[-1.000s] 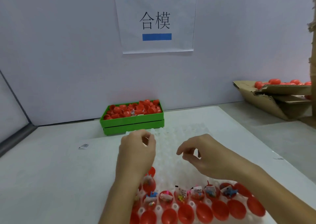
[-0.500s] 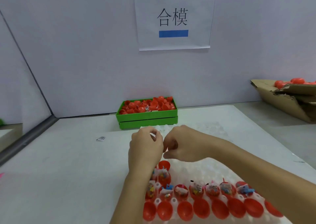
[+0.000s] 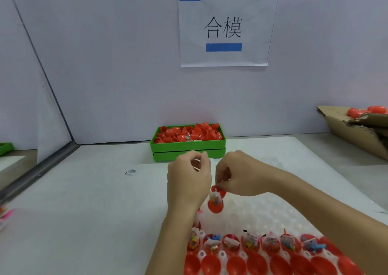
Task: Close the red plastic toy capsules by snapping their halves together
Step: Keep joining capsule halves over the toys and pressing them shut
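The red capsule (image 3: 215,205), open and with a small toy packet showing in it, hangs just under our right hand (image 3: 239,175), above the white bubble tray (image 3: 247,213) near its far left corner. In the head view, our right fingers curl down and pinch its upper rim. Our left hand (image 3: 189,180) is just beside it, thumb and forefinger curled together; whether they hold anything we cannot tell. Along the tray's near edge stand a row of filled halves (image 3: 251,243) and a row of empty halves (image 3: 237,265). A green bin (image 3: 188,148) of red shells sits at the table's far edge, below a paper sign (image 3: 224,28). A cardboard box (image 3: 357,132) lies far right.
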Demonstrator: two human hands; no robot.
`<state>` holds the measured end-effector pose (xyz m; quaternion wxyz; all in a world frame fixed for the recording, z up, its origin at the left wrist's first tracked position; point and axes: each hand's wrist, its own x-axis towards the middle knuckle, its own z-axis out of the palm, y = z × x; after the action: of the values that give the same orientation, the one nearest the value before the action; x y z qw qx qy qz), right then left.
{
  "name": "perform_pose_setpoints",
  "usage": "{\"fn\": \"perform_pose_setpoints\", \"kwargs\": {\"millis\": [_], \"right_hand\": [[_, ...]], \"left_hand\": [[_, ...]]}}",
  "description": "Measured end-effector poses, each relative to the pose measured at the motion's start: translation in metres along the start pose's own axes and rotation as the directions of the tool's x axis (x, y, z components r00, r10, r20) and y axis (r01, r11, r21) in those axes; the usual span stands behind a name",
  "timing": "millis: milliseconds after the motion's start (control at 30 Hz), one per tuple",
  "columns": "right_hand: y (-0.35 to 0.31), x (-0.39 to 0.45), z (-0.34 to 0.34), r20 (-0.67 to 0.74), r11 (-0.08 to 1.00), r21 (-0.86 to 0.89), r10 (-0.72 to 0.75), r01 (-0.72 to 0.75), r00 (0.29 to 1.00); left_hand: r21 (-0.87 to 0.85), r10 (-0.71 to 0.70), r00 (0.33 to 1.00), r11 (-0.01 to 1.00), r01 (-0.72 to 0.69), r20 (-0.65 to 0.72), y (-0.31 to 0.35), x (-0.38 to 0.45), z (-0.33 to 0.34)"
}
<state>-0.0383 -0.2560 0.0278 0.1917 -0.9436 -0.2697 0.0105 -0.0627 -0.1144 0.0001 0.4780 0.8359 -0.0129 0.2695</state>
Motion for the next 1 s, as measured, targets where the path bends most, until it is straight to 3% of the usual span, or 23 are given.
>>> {"fn": "perform_pose_setpoints", "kwargs": {"millis": [133, 300, 500, 733, 1000], "right_hand": [[0.02, -0.014, -0.014, -0.051, 0.993, 0.04, 0.111, -0.109, 0.992], [0.041, -0.031, -0.019, -0.136, 0.968, 0.111, 0.239, -0.225, 0.961], [0.051, -0.046, -0.021, -0.234, 0.931, 0.215, 0.342, -0.294, 0.91], [0.045, -0.061, -0.005, -0.353, 0.952, 0.143, 0.305, -0.271, 0.884], [0.044, -0.067, 0.0, -0.373, 0.943, 0.317, 0.227, -0.107, 0.9]], "left_hand": [[-0.108, -0.004, 0.995, 0.994, 0.016, 0.104, 0.01, 0.0, 0.003], [-0.06, 0.003, 0.935, 0.998, 0.019, 0.355, 0.022, -0.008, 0.014], [-0.132, 0.107, 0.749, 0.991, -0.027, 0.654, 0.016, -0.015, 0.009], [-0.184, 0.196, 0.871, 0.975, -0.124, 0.451, 0.003, -0.029, 0.016], [-0.163, 0.173, 0.904, 0.98, -0.117, 0.391, 0.001, -0.033, 0.003]]}}
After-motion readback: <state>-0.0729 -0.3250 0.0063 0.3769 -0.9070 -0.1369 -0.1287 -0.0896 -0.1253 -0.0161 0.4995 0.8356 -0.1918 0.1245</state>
